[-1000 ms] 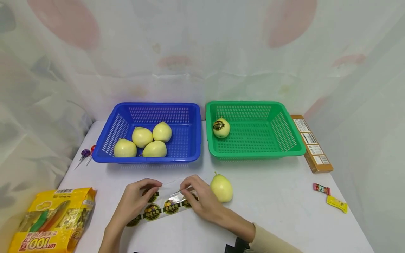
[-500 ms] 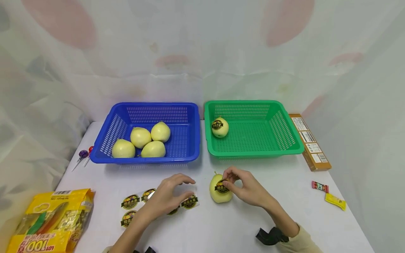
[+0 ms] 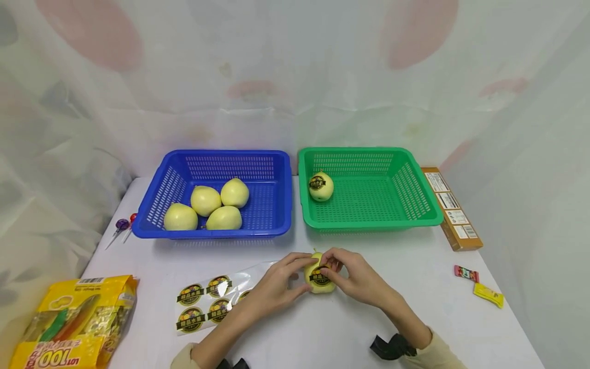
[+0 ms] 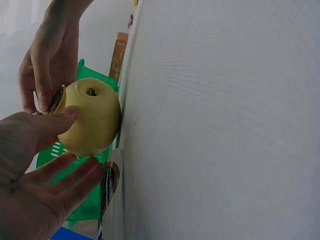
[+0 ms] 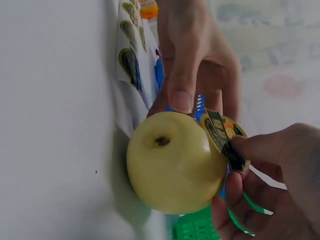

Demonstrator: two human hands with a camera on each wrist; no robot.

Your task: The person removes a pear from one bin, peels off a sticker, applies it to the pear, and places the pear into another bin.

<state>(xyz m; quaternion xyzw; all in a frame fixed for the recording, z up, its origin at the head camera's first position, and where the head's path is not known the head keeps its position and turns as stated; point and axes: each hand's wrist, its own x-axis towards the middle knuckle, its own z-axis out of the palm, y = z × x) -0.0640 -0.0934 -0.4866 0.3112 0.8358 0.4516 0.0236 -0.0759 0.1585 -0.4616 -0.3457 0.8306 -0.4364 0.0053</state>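
Observation:
A pale yellow-green pear (image 3: 321, 288) lies on the white table in front of the two baskets. My left hand (image 3: 282, 281) holds it from the left, thumb (image 4: 62, 118) on its near side and fingers along the far side. From the right, my right hand (image 3: 357, 274) pinches a black and gold round sticker (image 5: 223, 137) between thumb and fingers. Part of the sticker lies against the pear, while its edge at my fingertips stands off the skin. Left of the pear is a clear sheet of the same stickers (image 3: 198, 302), partly hidden under my left forearm.
A blue basket (image 3: 214, 233) with several pears stands behind on the left. Right of it, a green basket (image 3: 373, 224) holds one stickered pear (image 3: 321, 186). Around the edges are a yellow snack bag (image 3: 76, 323), lollipops (image 3: 122, 224), a brown box (image 3: 454, 210) and two wrapped candies (image 3: 488, 294).
My right hand has taken a sticker off the sheet and carried it right onto the pear. My left hand has let go of the sheet and moved right to hold the pear.

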